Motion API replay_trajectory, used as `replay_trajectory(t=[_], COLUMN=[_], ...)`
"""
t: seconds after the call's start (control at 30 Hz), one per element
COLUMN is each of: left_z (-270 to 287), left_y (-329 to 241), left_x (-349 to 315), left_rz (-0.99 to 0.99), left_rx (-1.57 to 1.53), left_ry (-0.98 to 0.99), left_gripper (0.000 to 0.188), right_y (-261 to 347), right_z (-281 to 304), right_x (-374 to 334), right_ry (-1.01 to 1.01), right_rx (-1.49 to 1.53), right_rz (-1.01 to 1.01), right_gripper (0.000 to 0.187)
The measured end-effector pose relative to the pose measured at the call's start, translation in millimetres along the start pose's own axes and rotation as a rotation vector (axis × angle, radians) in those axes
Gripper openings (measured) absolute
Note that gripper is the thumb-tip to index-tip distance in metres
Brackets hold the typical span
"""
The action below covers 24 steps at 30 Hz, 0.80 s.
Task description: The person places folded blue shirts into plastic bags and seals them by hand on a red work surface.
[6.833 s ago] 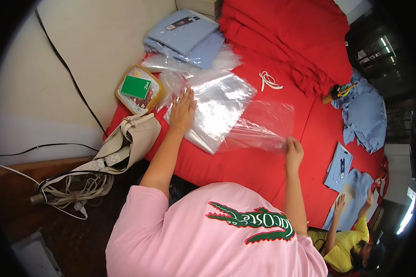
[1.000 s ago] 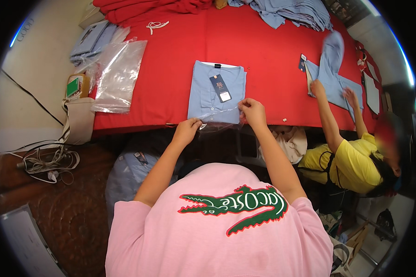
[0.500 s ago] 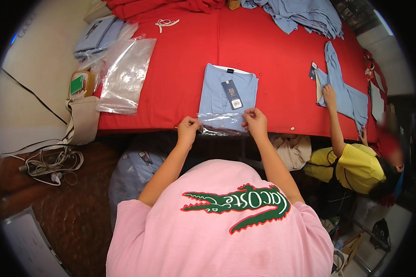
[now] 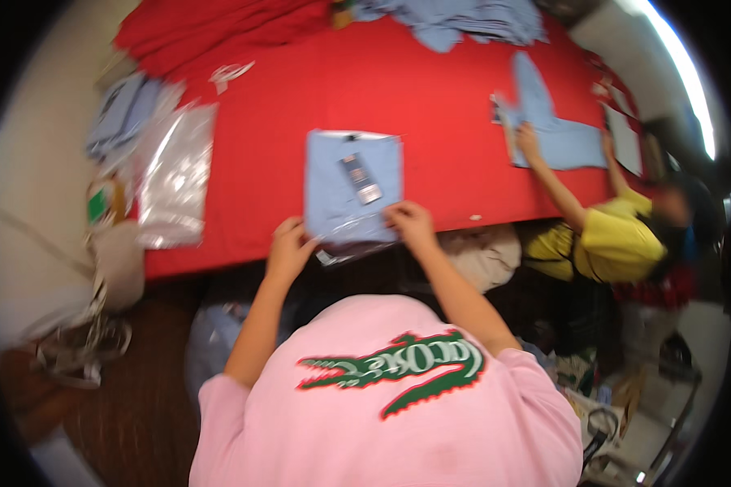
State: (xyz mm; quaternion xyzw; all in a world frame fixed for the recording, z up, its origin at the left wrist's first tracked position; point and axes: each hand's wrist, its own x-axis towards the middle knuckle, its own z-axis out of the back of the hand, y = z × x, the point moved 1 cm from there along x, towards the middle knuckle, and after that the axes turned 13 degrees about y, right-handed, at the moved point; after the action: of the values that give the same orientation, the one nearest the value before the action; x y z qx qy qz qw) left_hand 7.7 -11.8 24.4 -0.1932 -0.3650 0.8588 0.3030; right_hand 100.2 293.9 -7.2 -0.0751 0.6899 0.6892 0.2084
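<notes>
Reaching forward, my left grip (image 4: 288,251) and right grip (image 4: 412,226) pinch glossy clear film (image 4: 352,249) over a folded blue shirt (image 4: 329,189).

Both hands (image 4: 291,252) (image 4: 412,225) pinch clear plastic (image 4: 354,235) at the near end of a folded blue shirt (image 4: 328,180).

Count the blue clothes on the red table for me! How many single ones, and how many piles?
Single blue garments: 2 (folded shirt between the left hand and the right hand, garment by the person in yellow)
Blue piles: 2 (stack at the left, heap at the far edge)
Total: 4
</notes>
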Motion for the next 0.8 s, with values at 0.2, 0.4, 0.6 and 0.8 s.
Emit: replay_trajectory(t=[0.2, 0.4, 0.6, 0.8], left_z=[-18, -28, -45, -59], left_y=[14, 14, 61, 58], left_x=[7, 42, 47, -22], left_rz=[0.144, 0.238, 0.252, 0.239], left_rx=[0.091, -0.084, -0.472, -0.609], left_ry=[-0.054, -0.221, -0.11, -0.06], left_gripper=[0.018, 0.011, 0.011, 0.013], right_y=[-9, -5, -27, -53], right_z=[-8, -10, 2, 9], right_x=[6, -9, -9, -32], right_ry=[0.061, -0.289, -0.352, -0.033], right_rx=[0.052, 0.003, -0.216, 0.049], right_rz=[0.213, 0.217, 0.192, 0.061], right_gripper=[0.015, 0.006, 0.006, 0.01])
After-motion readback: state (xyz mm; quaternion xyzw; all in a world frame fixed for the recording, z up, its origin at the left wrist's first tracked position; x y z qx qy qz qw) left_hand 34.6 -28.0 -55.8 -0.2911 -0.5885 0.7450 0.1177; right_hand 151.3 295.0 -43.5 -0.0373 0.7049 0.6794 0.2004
